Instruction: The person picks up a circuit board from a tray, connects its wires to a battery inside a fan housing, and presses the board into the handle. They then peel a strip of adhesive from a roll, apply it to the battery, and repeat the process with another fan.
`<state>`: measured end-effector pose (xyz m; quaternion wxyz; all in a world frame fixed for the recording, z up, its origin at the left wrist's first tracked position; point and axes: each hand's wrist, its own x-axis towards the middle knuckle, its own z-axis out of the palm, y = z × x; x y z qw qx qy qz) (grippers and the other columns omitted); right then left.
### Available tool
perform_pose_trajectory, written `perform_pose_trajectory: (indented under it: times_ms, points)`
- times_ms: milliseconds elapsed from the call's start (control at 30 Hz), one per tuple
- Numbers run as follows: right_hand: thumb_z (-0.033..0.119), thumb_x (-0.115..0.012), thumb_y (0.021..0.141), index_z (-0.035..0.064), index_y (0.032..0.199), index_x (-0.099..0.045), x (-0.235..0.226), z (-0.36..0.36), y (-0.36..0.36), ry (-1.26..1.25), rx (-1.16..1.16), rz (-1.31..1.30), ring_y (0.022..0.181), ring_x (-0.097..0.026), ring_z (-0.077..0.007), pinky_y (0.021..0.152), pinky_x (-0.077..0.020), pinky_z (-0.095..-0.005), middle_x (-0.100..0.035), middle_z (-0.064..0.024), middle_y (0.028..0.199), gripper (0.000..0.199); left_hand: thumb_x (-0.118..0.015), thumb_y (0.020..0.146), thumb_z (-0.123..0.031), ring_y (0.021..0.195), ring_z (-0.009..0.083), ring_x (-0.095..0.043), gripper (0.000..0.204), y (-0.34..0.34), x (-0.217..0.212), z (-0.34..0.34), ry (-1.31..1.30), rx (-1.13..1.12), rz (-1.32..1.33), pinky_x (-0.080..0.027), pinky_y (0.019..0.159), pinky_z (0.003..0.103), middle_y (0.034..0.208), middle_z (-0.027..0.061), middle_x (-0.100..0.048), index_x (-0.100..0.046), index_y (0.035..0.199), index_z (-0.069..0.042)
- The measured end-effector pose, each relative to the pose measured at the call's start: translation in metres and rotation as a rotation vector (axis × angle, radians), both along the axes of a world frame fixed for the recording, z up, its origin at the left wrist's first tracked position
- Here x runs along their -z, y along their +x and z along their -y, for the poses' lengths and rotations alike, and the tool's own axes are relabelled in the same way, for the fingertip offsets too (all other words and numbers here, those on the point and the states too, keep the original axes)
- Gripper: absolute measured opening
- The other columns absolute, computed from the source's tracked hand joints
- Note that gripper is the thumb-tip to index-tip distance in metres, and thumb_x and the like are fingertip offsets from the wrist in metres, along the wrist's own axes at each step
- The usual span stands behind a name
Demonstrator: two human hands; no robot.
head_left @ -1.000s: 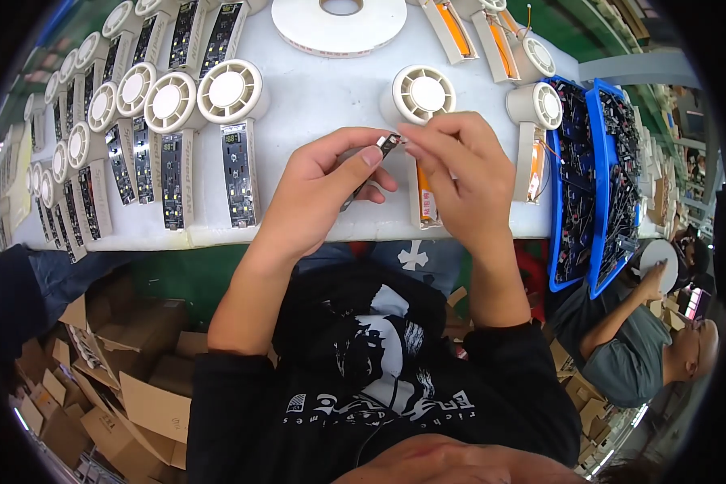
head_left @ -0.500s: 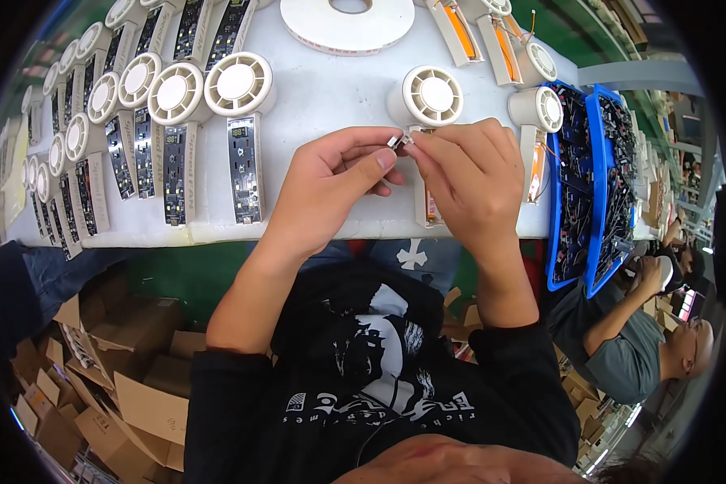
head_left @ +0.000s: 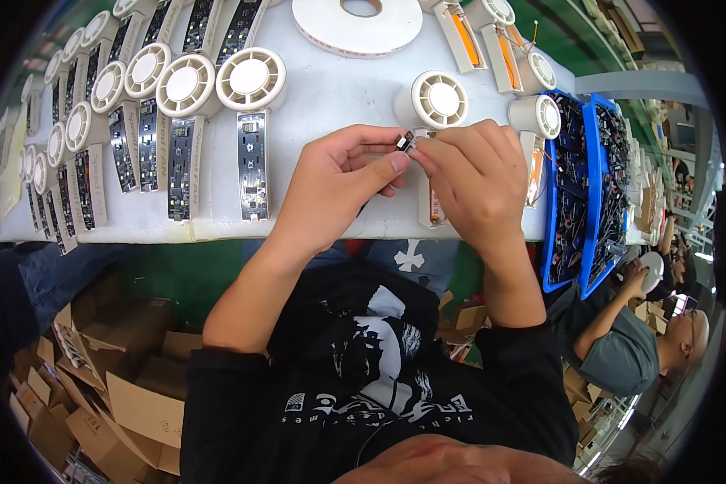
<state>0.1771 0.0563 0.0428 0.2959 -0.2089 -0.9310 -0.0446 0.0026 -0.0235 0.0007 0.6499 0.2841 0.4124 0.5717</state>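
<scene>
My left hand point(head_left: 331, 181) is closed on a small black circuit board point(head_left: 404, 141) with a white socket at its end. My right hand point(head_left: 484, 189) pinches a tiny pale connector point(head_left: 416, 143) against that end of the board; whether it is seated cannot be made out. Just beyond my fingertips lies a white handheld fan point(head_left: 439, 100) with a round grille. Its open handle point(head_left: 432, 206) runs toward me, partly covered by my right hand.
Rows of fans with black boards in their handles point(head_left: 254, 161) fill the left. A white tape roll point(head_left: 315, 24) lies at the back. More fans with orange parts point(head_left: 463, 40) stand at the right, beside blue trays point(head_left: 551, 266) of boards. A co-worker point(head_left: 621, 347) sits far right.
The board's end has turned slightly, showing more of its black face beside the connector. Both hands stay close together. The view has shifted a little.
</scene>
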Motion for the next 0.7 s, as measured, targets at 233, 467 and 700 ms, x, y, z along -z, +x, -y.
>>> perform_pose_trajectory:
  times_ms: [233,467,700]
  points:
    - [0.007,-0.081,0.071,0.0060,0.088,-0.070,-0.008,-0.001,-0.002,-0.063,-0.024,-0.022,0.072,-0.057,-0.0214,0.064,-0.0389,-0.0353,-0.065,-0.0026,0.083,0.020,-0.063,0.100,-0.006,0.087,0.0143,-0.066,0.031,-0.002,0.001,0.001,0.012,0.037,0.079,-0.054,0.075,0.028,0.108,0.0118,-0.071,-0.062,0.128,0.006]
    - [0.005,-0.082,0.072,0.0047,0.088,-0.071,-0.012,-0.002,-0.003,-0.071,-0.029,0.017,0.072,-0.058,-0.0229,0.064,-0.0399,-0.0360,-0.067,-0.0040,0.084,0.019,-0.061,0.101,-0.006,0.087,0.0151,-0.066,0.030,-0.005,0.002,0.000,0.001,0.049,0.117,-0.054,0.076,0.029,0.109,0.0129,-0.071,-0.062,0.129,0.006]
    - [0.006,-0.081,0.072,0.0051,0.088,-0.071,-0.015,-0.002,-0.005,-0.057,-0.020,0.058,0.072,-0.058,-0.0230,0.064,-0.0404,-0.0365,-0.067,-0.0040,0.084,0.019,-0.062,0.100,-0.004,0.087,0.0157,-0.067,0.030,-0.003,-0.001,0.000,-0.009,0.029,0.091,-0.056,0.077,0.029,0.108,0.0131,-0.071,-0.062,0.127,0.006]
